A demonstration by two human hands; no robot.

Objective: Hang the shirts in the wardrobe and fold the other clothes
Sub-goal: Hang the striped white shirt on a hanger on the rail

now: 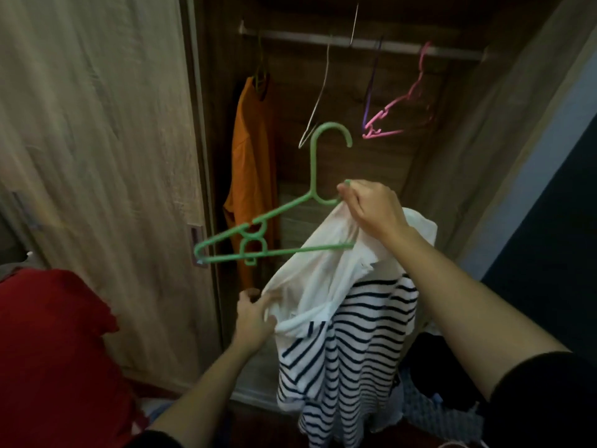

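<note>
I stand before the open wardrobe. My right hand (371,208) pinches a green plastic hanger (274,221) near its neck, together with the top of a white shirt with navy stripes (349,344). The hanger's right arm is tucked inside the shirt; its left arm sticks out bare. My left hand (253,313) grips the shirt's white edge lower left. An orange shirt (252,176) hangs on the rail (355,43) at the left.
Empty hangers dangle from the rail: white (318,101), purple (371,88) and pink (397,108). The sliding door (97,140) stands at left. A red cloth (55,350) lies lower left, dark and patterned clothes (433,383) lower right.
</note>
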